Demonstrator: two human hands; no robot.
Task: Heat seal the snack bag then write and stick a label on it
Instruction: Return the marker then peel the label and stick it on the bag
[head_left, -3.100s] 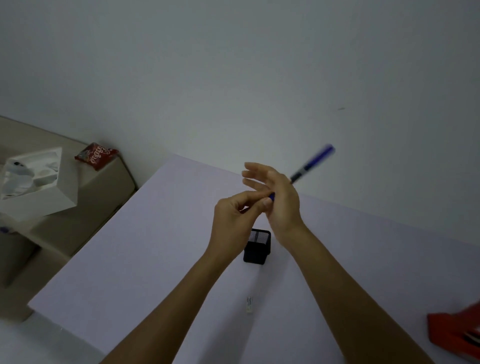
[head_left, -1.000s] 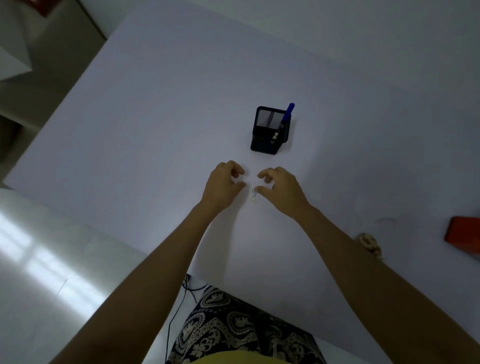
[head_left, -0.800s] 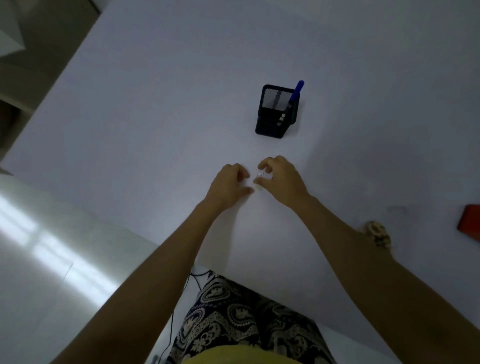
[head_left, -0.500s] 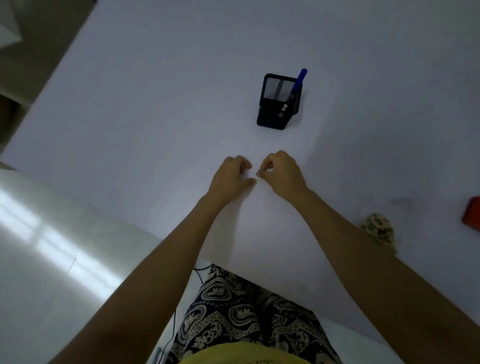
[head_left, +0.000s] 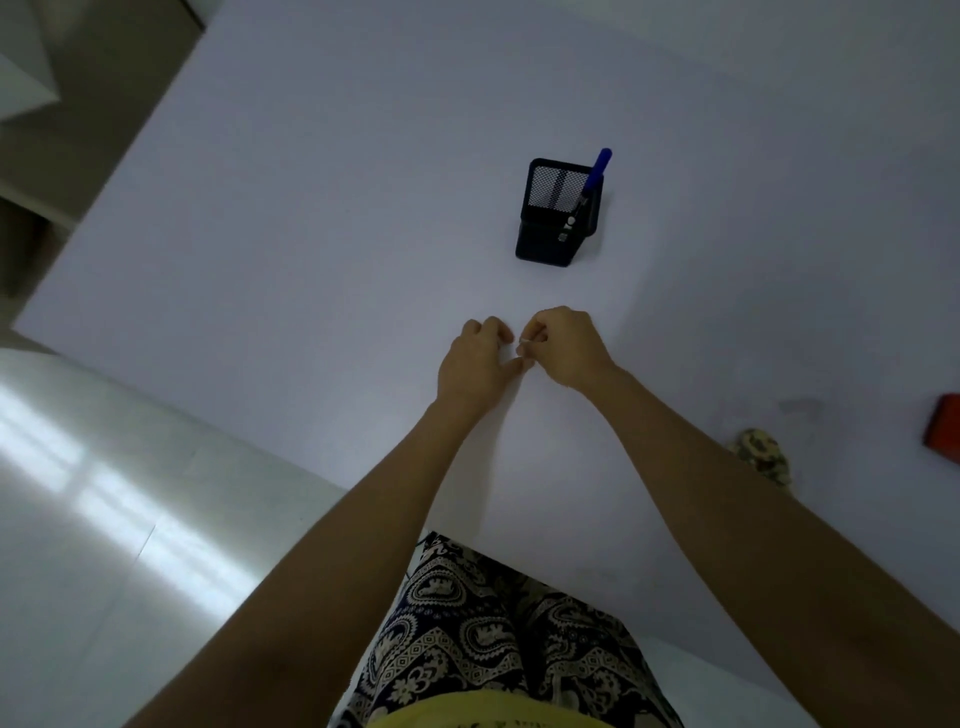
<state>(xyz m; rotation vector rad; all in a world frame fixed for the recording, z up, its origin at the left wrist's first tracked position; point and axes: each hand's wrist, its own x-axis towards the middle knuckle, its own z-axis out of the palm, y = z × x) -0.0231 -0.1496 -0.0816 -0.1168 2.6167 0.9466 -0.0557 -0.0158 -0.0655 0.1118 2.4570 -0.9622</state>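
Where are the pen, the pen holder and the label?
pen (head_left: 597, 169), head view, blue cap end above the rim.
pen holder (head_left: 543, 239), head view, near black wall.
label (head_left: 523, 347), head view, small white piece between both hands' fingertips.

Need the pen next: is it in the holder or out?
In: the pen stands tilted inside the mesh holder.

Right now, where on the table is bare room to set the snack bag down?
Bare: the wide stretch left of the pen holder and left hand, and the patch between the holder and the red object. Crowded: where both hands pinch the label, and near the patterned item.
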